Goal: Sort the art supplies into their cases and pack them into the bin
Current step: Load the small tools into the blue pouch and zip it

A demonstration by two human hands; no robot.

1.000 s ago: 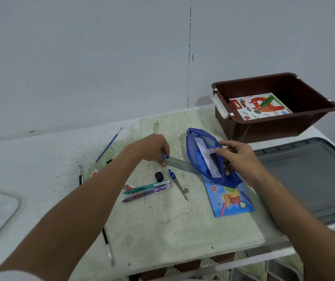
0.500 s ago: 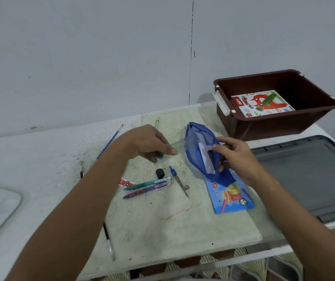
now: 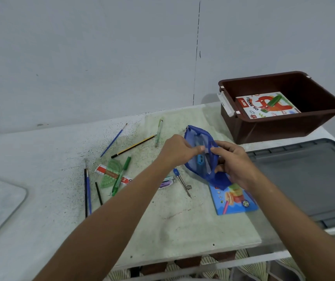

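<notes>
My right hand (image 3: 233, 165) grips the near rim of a blue mesh pouch (image 3: 193, 136) and holds it open above the table. My left hand (image 3: 177, 151) pinches the end of a clear ruler (image 3: 207, 159) at the pouch mouth; most of the ruler is inside. A small blue item (image 3: 200, 160) shows through the mesh. The brown bin (image 3: 280, 128) stands at the back right with an oil pastels box (image 3: 267, 107) in it. A blue coloured pencil box (image 3: 236, 201) lies under the pouch.
Loose on the table: a compass (image 3: 182, 182), teal and purple pens (image 3: 167, 181), a green pen (image 3: 121, 177), a green protractor (image 3: 111, 173), a yellow-black pencil (image 3: 134, 146), a pale green pen (image 3: 158, 131), several brushes (image 3: 87, 191). A grey lid (image 3: 312, 179) lies right.
My left hand picked the clear ruler up off the table and carried it right into the pouch mouth. My right hand raised the pouch slightly and kept hold of it.
</notes>
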